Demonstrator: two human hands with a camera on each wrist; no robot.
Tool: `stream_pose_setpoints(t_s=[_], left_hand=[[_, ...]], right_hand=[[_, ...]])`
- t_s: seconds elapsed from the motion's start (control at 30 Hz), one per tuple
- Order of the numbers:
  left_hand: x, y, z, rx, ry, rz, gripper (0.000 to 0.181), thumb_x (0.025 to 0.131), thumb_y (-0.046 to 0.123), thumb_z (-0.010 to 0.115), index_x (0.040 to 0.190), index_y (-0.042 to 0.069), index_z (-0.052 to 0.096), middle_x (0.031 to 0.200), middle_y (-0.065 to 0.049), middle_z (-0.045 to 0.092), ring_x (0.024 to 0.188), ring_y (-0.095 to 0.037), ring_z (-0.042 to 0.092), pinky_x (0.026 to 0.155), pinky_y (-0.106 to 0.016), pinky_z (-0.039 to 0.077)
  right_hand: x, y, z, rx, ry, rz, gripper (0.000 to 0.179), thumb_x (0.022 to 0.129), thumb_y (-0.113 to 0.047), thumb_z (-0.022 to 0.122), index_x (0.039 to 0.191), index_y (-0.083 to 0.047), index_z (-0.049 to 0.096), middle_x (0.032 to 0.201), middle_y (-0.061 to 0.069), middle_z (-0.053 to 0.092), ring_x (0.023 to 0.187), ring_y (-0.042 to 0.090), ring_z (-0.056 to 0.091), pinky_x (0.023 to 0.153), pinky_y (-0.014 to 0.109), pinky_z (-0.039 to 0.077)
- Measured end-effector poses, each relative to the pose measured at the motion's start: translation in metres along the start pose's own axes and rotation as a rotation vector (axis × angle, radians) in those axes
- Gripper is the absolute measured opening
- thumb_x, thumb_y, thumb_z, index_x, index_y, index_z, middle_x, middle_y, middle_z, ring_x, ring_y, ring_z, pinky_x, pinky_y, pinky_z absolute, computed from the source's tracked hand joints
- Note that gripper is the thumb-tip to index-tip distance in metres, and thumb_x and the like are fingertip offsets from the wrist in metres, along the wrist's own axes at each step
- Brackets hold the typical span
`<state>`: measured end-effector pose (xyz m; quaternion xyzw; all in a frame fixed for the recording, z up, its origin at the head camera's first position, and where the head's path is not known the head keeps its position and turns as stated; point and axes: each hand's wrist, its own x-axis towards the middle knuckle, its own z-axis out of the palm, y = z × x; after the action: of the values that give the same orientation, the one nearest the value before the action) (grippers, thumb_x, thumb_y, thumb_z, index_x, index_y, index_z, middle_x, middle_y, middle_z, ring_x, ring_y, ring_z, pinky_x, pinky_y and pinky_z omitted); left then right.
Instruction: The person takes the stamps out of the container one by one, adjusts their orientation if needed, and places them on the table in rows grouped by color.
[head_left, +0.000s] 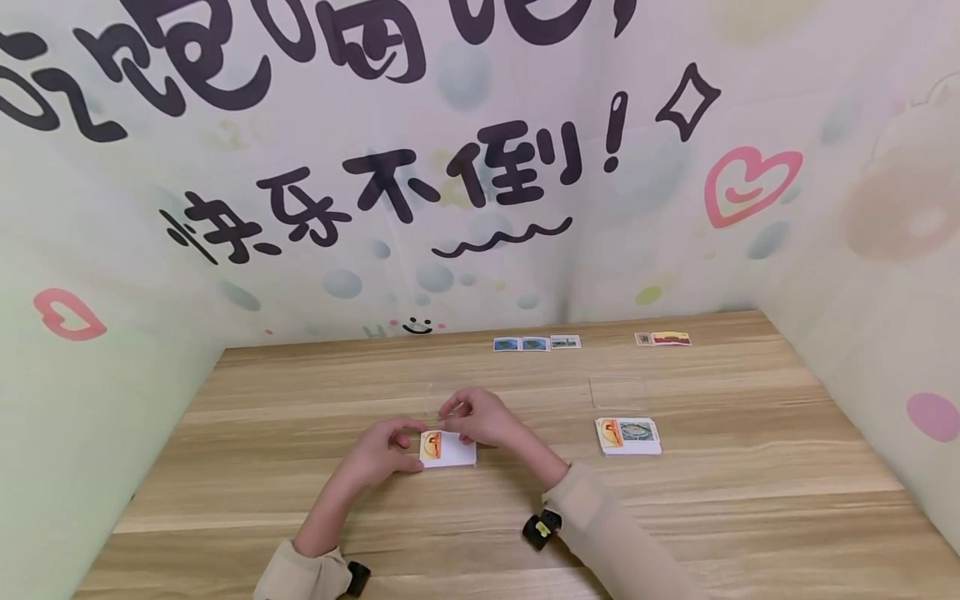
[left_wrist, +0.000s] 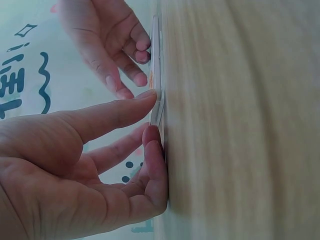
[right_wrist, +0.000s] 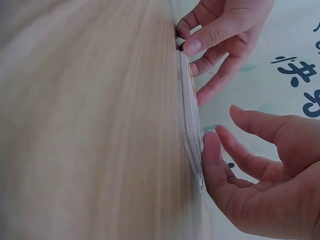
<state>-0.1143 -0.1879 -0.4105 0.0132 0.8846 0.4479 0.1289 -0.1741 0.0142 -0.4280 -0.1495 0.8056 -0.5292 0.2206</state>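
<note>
Fingers of the left hand (head_left: 381, 454) pinch the left end of a white card stack (head_left: 456, 452), the thumb at its near corner and the others at the far one. Fingers of the right hand (head_left: 483, 417) are spread and loosely bent, one touching the stack's right end. The stack lies flat-side up on the worktop (head_left: 300, 400), between the two hands.

An uneven squeeze could make the layers fan out or slide off the clear plastic (right_wrist: 188, 145) that shows along their underside. A brushing fingertip might shift the picture on top if it is loose; whether it is stuck down cannot be told. A faint clear rectangle (head_left: 442, 390) just behind is hard to see and could be knocked.

The stack is small, low and oblong. An orange-and-yellow picture (head_left: 431, 446) covers the left part of its top; the rest is plain white. Its side edge is pale.
</note>
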Motion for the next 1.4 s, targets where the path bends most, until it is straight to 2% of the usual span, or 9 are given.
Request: stream_pose_setpoints(t_s=[0.4,1.0,1.2,1.4], left_hand=[[0.0,0.001,0.0,0.009,-0.001,0.013,0.045,0.077,-0.005,0.086,0.12,-0.002,0.072,0.094,-0.01,0.058,0.085,-0.022,0.05,0.074,-0.034,0.042],[0.001,0.001,0.0,-0.004,-0.016,0.018,0.045,0.078,-0.006,0.086,0.121,-0.004,0.071,0.092,-0.01,0.056,0.083,-0.021,0.049,0.072,-0.033,0.042],[0.001,0.001,0.0,0.001,-0.013,0.014,0.045,0.078,-0.006,0.086,0.12,-0.003,0.071,0.092,-0.01,0.056,0.083,-0.022,0.049,0.072,-0.034,0.042],[0.0,0.0,0.0,0.002,-0.008,0.008,0.044,0.078,-0.006,0.086,0.119,-0.002,0.072,0.092,-0.01,0.055,0.084,-0.022,0.049,0.073,-0.034,0.042]], right_hand=[[0.0,0.004,-0.001,-0.055,-0.039,-0.033,0.014,0.097,-0.007,0.073,0.107,0.001,0.078,0.074,-0.003,0.057,0.06,0.008,0.049,0.056,0.019,0.04],[0.0,0.001,0.005,-0.127,-0.01,-0.052,0.008,0.095,-0.006,0.076,0.101,0.0,0.078,0.072,-0.002,0.055,0.063,0.01,0.049,0.057,0.019,0.039],[-0.002,-0.001,0.007,-0.173,0.006,-0.069,0.008,0.093,-0.004,0.076,0.1,0.001,0.078,0.071,-0.001,0.053,0.067,0.011,0.045,0.059,0.02,0.035],[-0.002,0.0,0.01,-0.199,0.026,-0.089,0.009,0.091,-0.003,0.077,0.099,0.0,0.079,0.065,-0.003,0.048,0.061,0.01,0.042,0.056,0.02,0.032]])
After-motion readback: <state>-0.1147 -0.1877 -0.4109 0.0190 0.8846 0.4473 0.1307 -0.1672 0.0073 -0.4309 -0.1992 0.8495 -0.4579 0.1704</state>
